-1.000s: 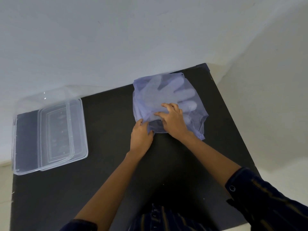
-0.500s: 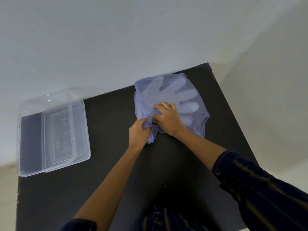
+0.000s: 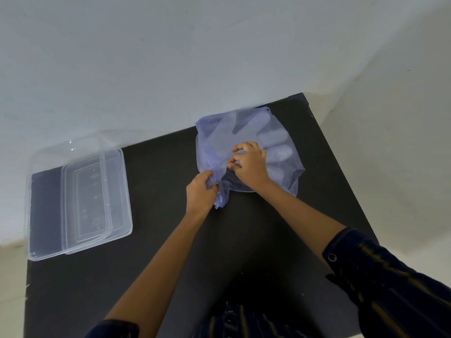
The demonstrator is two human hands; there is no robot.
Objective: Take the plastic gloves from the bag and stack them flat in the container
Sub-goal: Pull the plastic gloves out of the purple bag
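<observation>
A thin bluish plastic bag (image 3: 288, 174) lies at the back right of the black table (image 3: 158, 252). Clear plastic gloves (image 3: 271, 139) show through it, fingers pointing to the right and back. My left hand (image 3: 201, 191) pinches the bag's near edge, bunched at its open mouth. My right hand (image 3: 251, 164) pinches the bag's upper layer just beside it, fingers curled. A clear rectangular container (image 3: 44, 211) sits at the table's left, with its clear lid (image 3: 95, 193) lying partly over it.
A white wall runs along the table's back edge and right side. The table's right edge slants close past the bag. My dark striped sleeves hang over the near edge.
My right hand went from lying flat on the bag to pinching its top layer. My left hand gathered the bag's near edge into a bunch. The bag's mouth has lifted slightly.
</observation>
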